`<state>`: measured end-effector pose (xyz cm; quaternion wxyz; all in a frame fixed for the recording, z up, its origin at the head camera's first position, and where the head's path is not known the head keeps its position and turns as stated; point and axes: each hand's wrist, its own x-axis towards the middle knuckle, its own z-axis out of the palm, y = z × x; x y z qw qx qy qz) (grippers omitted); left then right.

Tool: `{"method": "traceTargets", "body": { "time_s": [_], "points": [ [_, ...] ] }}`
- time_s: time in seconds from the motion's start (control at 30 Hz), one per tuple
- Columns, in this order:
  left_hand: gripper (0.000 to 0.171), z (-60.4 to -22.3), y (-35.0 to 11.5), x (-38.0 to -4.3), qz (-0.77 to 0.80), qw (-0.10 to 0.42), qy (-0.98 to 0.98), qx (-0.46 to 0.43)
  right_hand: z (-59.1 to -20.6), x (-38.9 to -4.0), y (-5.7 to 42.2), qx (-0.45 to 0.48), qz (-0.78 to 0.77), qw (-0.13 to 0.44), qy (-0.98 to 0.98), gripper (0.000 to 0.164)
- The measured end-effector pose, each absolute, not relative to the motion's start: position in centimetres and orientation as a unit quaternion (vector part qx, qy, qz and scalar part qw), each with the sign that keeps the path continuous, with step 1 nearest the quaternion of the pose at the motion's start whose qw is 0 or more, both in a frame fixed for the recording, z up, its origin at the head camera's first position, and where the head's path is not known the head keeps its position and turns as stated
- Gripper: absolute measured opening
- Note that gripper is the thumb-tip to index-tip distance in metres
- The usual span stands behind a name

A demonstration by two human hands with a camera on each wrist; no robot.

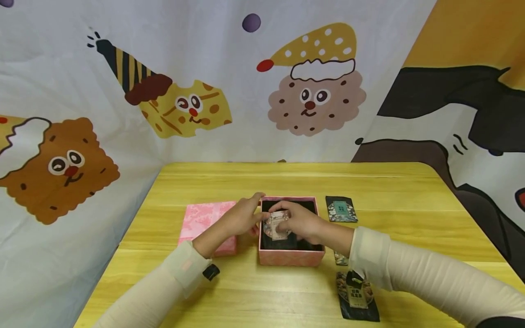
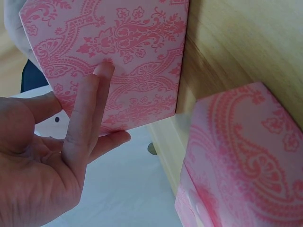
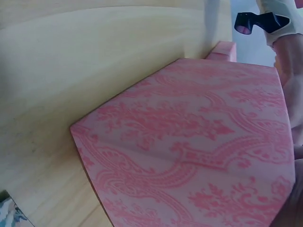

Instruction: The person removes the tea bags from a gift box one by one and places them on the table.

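Note:
A pink patterned box [image 1: 291, 258] with a dark inside stands uncovered on the table. My left hand [image 1: 244, 216] holds its left wall: the thumb reaches the rim, while two nearly straight fingers [image 2: 87, 118] lie on the outer side. Inside the box my right hand [image 1: 301, 221] grips a black packet [image 1: 280, 231] with a pale label and a round picture. Its thumb and fingers are bent at the packet, covering part of it. In the right wrist view only the box's outer wall [image 3: 184, 142] shows clearly; the packet is hidden there.
Left of the box lies a pink patterned lid [image 1: 205, 218]. To its right are a black packet with a teal label [image 1: 342, 209], a packet partly hidden by the right forearm [image 1: 341, 258], and a black packet with a gold label [image 1: 357, 298]. A cartoon-printed cloth [image 1: 246, 146] hangs behind the table.

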<state>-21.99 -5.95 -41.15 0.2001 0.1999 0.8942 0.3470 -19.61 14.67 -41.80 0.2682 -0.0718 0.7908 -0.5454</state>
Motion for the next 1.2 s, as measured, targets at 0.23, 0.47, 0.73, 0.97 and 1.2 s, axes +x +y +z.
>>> {"method": "traceTargets", "body": {
  "time_s": [0.23, 0.47, 0.73, 0.97, 1.2],
  "points": [
    [0.071, -40.9, -5.9, -22.0, 0.347, 0.209, 0.894, 0.192, -40.9, -19.6, 15.1, -0.058, -0.566, 0.266, 0.778, 0.046],
    [0.068, -41.0, -5.9, -22.0, 0.347, 0.205, 0.895, 0.193, -40.3, -19.7, 15.7, -0.033, -0.561, 0.267, 0.783, 0.044],
    [0.07, -40.8, -5.8, -22.0, 0.345, 0.205, 0.895, 0.193, -39.3, -19.8, 16.6, -0.028, -0.565, 0.259, 0.783, 0.045],
    [0.07, -40.6, -5.7, -21.9, 0.347, 0.208, 0.894, 0.191, -38.5, -20.1, 17.8, -0.039, -0.571, 0.249, 0.782, 0.045],
    [0.069, -40.7, -5.7, -21.8, 0.349, 0.204, 0.895, 0.191, -38.1, -20.6, 19.6, -0.047, -0.584, 0.25, 0.771, 0.044]
  ]
}}
